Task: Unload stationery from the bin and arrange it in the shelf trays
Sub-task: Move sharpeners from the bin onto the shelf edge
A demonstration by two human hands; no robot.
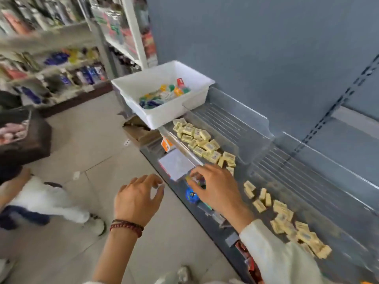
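A white bin (170,115) stands at the far end of the shelf, holding several small colourful stationery items (164,95). Clear shelf trays (235,128) run along the grey shelf; several small yellow boxes (202,140) lie in the near-left tray and more yellow boxes (287,220) lie further right. My right hand (215,187) reaches over the tray's front edge, its fingers curled round a small item that is mostly hidden. My left hand (139,197) hovers over the floor to the left, fingers relaxed and holding nothing. A blue round item (191,196) lies just below my right hand.
A white price card (176,163) and an orange tag (166,144) hang on the shelf front. A cardboard box (139,132) sits on the floor under the bin. Another person (41,199) crouches at the left. Stocked shelves (61,68) fill the back left.
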